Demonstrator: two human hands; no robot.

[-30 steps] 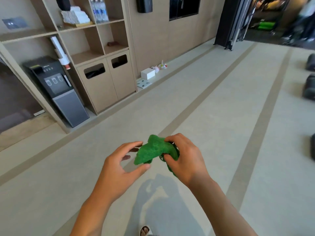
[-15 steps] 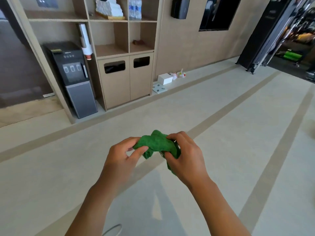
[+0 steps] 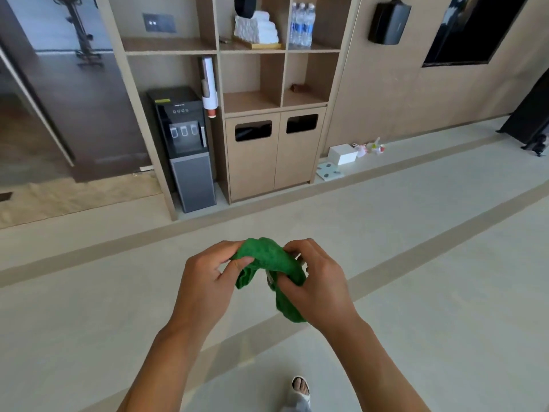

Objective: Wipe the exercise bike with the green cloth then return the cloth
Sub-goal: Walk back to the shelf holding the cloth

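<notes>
Cloth: green cloth (image 3: pixel 271 258), bunched, centre of frame, above the floor (image 3: pixel 416 263).
Grip: left hand (image 3: pixel 208 281) pinches its left end; right hand (image 3: pixel 319 288) clutches the rest.
Beyond: shelf unit (image 3: pixel 267 99), water dispenser (image 3: pixel 185 147), folded white towels (image 3: pixel 257 29), water bottles (image 3: pixel 301 25).
Lower frame: sandalled foot (image 3: pixel 300 389).

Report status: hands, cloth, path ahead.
Left hand and right hand both gripping crumpled green cloth. Wooden shelf unit ahead. Floor between unobstructed.

We hold the bunched green cloth (image 3: pixel 271 260) with both hands, left hand (image 3: pixel 208 281) and right hand (image 3: pixel 319 285), facing the wooden shelves (image 3: pixel 252 99) and water dispenser (image 3: pixel 185 147).
</notes>
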